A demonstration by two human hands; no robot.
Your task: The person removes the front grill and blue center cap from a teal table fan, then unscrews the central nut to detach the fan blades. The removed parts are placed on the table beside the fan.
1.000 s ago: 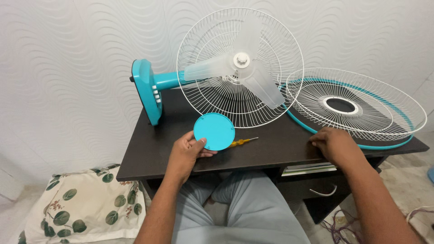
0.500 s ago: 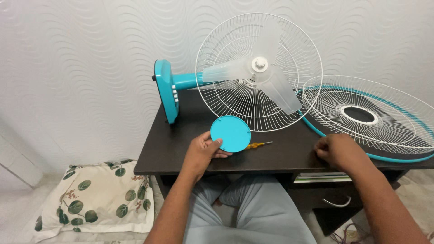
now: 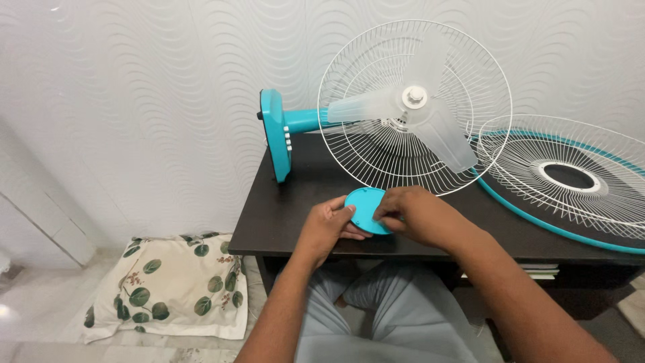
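1. The fan is part-dismantled: the white wire front guard with a turquoise rim band (image 3: 571,185) is already off and lies flat on the dark wooden desk (image 3: 282,215), well apart from its seat. The translucent three-blade plastic propeller (image 3: 416,111) is still mounted on its hub, inside the white wire rear guard (image 3: 356,141).
2. The round turquoise plastic cap (image 3: 363,205) is loose from the front guard, whose centre ring stands empty. It is held just above the desk's front edge, between both hands.
3. The left hand (image 3: 329,225) curls around the cap's left edge, thumb on top and fingers beneath. The right hand (image 3: 413,212) is bent over its right side, fingertips pinched on it; whether they also hold something small cannot be told.
4. The turquoise plastic base (image 3: 277,134) looks smooth and glossy, the guards thin and springy. The desk looks matt and the wall shows embossed waves.
5. A leaf-printed cloth pillow (image 3: 168,286) lies on the floor.
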